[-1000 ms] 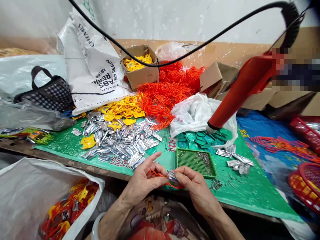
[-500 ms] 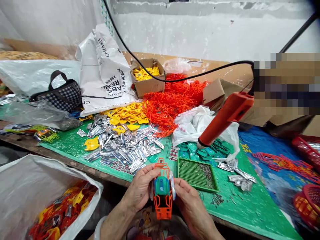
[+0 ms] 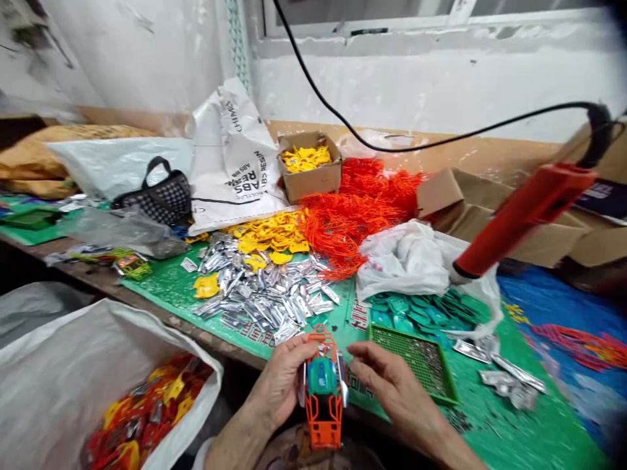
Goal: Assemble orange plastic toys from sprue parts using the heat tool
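My left hand (image 3: pixel 280 380) grips the left side of an orange toy car frame (image 3: pixel 324 431), which carries a green roof piece (image 3: pixel 322 375) and silver panels along its sides. My right hand (image 3: pixel 389 375) is just to the right of the frame, its fingers apart and loosely bent, with nothing visible in them. Beyond my hands lies a heap of silver panels (image 3: pixel 264 287). A green mesh tray (image 3: pixel 414 358) of small dark screws sits behind my right hand.
A red electric screwdriver (image 3: pixel 524 219) hangs from a cable at right. Yellow parts (image 3: pixel 274 232), orange frames (image 3: pixel 353 209) and green pieces (image 3: pixel 426 313) lie on the table. At lower left, an open white sack (image 3: pixel 44 385) holds red and yellow parts.
The toy car frame has turned from edge-on to upright with its green roof showing. My right hand has come off its side. The screwdriver swung left, then right; the view shifted.
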The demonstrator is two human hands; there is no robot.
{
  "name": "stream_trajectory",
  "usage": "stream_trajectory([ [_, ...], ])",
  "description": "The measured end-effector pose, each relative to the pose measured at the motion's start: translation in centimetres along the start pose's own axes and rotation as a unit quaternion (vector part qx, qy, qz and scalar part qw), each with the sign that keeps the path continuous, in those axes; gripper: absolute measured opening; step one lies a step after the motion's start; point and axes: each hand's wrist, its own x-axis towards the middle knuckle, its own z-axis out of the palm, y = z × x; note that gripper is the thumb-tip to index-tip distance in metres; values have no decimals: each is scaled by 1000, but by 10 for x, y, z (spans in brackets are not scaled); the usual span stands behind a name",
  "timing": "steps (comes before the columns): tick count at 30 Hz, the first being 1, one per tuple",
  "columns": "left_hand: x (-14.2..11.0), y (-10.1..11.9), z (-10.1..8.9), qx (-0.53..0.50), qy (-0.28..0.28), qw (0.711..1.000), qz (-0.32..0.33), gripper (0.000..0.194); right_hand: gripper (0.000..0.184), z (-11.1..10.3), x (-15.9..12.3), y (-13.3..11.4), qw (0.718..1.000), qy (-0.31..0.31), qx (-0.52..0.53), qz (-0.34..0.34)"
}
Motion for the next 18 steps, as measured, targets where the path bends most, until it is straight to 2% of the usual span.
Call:
stream_trajectory([
  [4,-2,-3,-8,6,8,1000,22,26,32,-10,40,-10,991,-9,-117,-63],
  [8,-7,4,-13,4,28,999,47,23,22,-9,83,-29,971,-31,-206,-114],
  [14,-10,25,-15,-13,71,993,89,25,18,20,165,-65,929,-27,-326,-174],
  [18,-9,31,-18,-15,104,990,98,29,34,48,217,-80,888,-27,-418,-190],
])
